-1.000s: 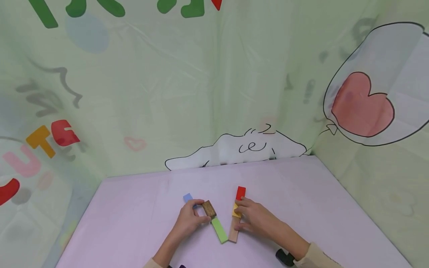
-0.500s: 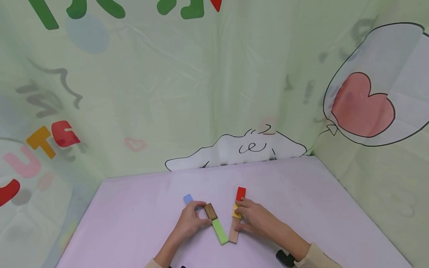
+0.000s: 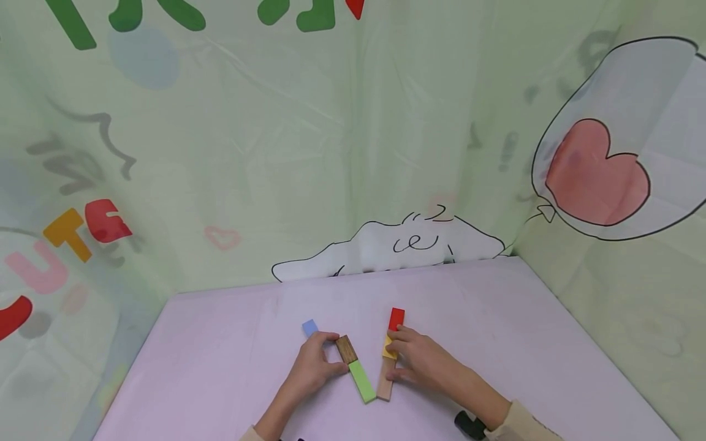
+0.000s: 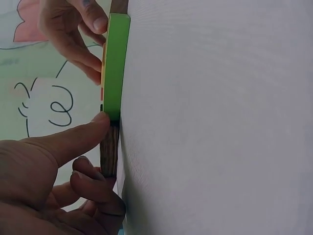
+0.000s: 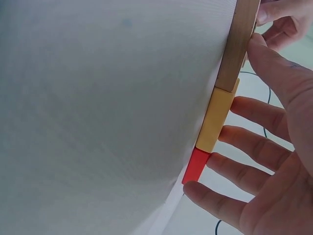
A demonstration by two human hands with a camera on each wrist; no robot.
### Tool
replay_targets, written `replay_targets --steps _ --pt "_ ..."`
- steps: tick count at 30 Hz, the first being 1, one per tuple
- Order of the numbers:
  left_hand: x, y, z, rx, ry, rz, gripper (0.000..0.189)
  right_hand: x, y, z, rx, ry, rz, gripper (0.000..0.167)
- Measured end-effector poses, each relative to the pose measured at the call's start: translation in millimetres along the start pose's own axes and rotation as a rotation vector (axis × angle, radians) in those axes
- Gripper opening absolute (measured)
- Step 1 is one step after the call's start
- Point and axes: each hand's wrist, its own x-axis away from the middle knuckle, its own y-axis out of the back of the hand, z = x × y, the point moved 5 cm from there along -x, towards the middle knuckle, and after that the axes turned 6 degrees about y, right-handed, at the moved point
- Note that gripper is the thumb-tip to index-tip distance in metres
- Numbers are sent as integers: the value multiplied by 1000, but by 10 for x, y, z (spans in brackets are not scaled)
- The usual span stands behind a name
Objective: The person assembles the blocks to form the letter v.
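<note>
In the head view, my left hand [image 3: 312,365] pinches the dark brown wooden block [image 3: 346,348] end to end between thumb and forefinger. Its thumb tip lies by the joint with the green block [image 3: 362,382]. These two blocks form a slanted line. My right hand [image 3: 427,360] rests on a second line: a red block [image 3: 396,317], a yellow block [image 5: 215,120] and a tan wooden block [image 5: 238,46]. Its fingers, fairly straight and spread, touch the yellow and red blocks in the right wrist view, while the thumb touches the tan one. At the near end, green and tan meet in a V.
A blue block [image 3: 310,327] lies beyond my left hand, partly hidden by it. All blocks lie on a pale lilac table [image 3: 231,343]. A printed curtain [image 3: 276,153] rises behind the table's far edge.
My left hand has shifted slightly right and nearer with the dark brown block, whose end now lines up with the green block. The right hand stays in place.
</note>
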Motion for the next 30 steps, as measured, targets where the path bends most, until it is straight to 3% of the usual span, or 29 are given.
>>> replay_targets --steps 19,30 --pt "61 60 -35 44 -40 -23 69 -8 11 2 -3 -12 4 53" --pt "34 268 81 46 -8 -87 64 -4 -2 0 7 -5 3 53"
